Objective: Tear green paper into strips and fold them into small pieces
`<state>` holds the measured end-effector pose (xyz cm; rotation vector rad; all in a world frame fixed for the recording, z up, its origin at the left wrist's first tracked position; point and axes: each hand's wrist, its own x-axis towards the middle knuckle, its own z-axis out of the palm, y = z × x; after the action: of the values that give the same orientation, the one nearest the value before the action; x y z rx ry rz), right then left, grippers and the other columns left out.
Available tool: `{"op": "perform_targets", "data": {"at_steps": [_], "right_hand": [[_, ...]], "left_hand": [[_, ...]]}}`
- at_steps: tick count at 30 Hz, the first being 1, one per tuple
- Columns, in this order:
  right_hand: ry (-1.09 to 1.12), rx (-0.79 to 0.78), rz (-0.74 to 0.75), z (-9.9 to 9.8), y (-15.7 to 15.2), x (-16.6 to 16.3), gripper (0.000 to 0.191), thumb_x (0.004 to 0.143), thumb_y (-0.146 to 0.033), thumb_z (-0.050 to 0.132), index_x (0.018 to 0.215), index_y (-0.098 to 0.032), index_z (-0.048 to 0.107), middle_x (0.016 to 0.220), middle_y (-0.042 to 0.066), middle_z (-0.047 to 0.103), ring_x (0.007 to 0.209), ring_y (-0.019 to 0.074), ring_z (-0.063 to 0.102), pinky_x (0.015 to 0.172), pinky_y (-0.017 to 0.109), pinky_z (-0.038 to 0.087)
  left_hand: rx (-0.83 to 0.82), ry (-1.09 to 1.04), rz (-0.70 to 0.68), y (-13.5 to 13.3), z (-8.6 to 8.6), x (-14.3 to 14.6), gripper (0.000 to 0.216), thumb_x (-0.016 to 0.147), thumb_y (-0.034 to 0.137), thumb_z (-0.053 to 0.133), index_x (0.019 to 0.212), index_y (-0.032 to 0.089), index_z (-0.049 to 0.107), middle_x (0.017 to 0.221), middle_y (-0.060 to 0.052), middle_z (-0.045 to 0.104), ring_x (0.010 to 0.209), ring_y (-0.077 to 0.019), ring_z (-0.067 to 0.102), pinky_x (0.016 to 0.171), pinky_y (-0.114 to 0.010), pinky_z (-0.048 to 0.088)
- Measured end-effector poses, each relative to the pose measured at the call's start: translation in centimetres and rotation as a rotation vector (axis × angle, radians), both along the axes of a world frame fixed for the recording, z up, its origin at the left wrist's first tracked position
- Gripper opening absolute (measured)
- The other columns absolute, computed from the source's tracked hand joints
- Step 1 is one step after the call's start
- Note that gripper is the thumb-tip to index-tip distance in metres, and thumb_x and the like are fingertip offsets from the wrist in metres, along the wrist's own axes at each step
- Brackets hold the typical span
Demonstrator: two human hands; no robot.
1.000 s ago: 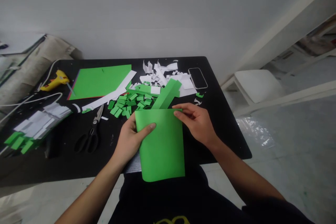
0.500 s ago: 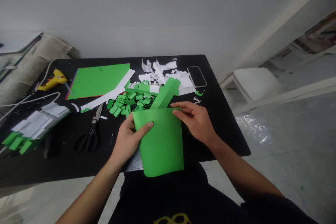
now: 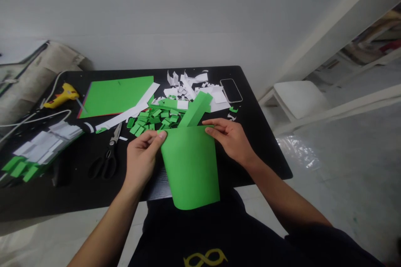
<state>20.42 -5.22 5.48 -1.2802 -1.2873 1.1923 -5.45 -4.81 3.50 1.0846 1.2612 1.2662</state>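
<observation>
Green sheet (image 3: 191, 167) is held doubled over at the near tabletop (image 3: 78, 192) edge. Its top corners are pinched by left hand (image 3: 140, 158) and right hand (image 3: 230, 139). Edge alignment is judged in hand; creasing calls for flush edges.

My left hand (image 3: 140, 156) and right hand (image 3: 232, 142) are bare, forearms uncovered. My shirt (image 3: 247, 244) is black with a yellow looping emblem (image 3: 205, 257); right of the emblem, a dark short sleeve (image 3: 328, 246).
</observation>
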Motion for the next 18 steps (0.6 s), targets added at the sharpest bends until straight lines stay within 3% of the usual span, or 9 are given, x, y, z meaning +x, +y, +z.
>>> {"op": "perform_targets", "data": {"at_steps": [6, 12, 18], "right_hand": [[-0.019, 0.0, -0.002, -0.7, 0.0, 0.1, 0.028, 0.09, -0.045, 0.082, 0.11, -0.025, 0.084, 0.081, 0.003, 0.08, 0.066, 0.0187, 0.069, 0.058, 0.033, 0.054], [-0.015, 0.003, -0.022, -1.0, -0.2, -0.4, 0.026, 0.09, -0.046, 0.082, 0.104, -0.025, 0.085, 0.086, 0.005, 0.081, 0.078, 0.0232, 0.075, 0.066, 0.037, 0.061], [-0.016, -0.004, -0.022, -1.1, -0.1, -0.5, 0.028, 0.089, -0.048, 0.083, 0.103, -0.024, 0.084, 0.082, 0.005, 0.08, 0.069, 0.0199, 0.071, 0.06, 0.035, 0.058]], "left_hand": [[0.012, 0.036, -0.021, 0.3, -0.3, -0.7, 0.026, 0.086, 0.046, 0.087, 0.082, 0.021, 0.082, 0.065, 0.001, 0.064, 0.061, -0.0143, 0.054, 0.06, -0.027, 0.041], [-0.001, 0.009, 0.008, 0.1, -0.9, -0.3, 0.031, 0.088, 0.05, 0.083, 0.081, 0.021, 0.077, 0.067, 0.002, 0.059, 0.06, -0.0143, 0.05, 0.058, -0.027, 0.038], [-0.001, 0.075, 0.037, 0.0, -1.2, 0.1, 0.034, 0.088, 0.05, 0.084, 0.078, 0.019, 0.075, 0.06, 0.004, 0.05, 0.056, -0.0119, 0.042, 0.054, -0.025, 0.032]]}}
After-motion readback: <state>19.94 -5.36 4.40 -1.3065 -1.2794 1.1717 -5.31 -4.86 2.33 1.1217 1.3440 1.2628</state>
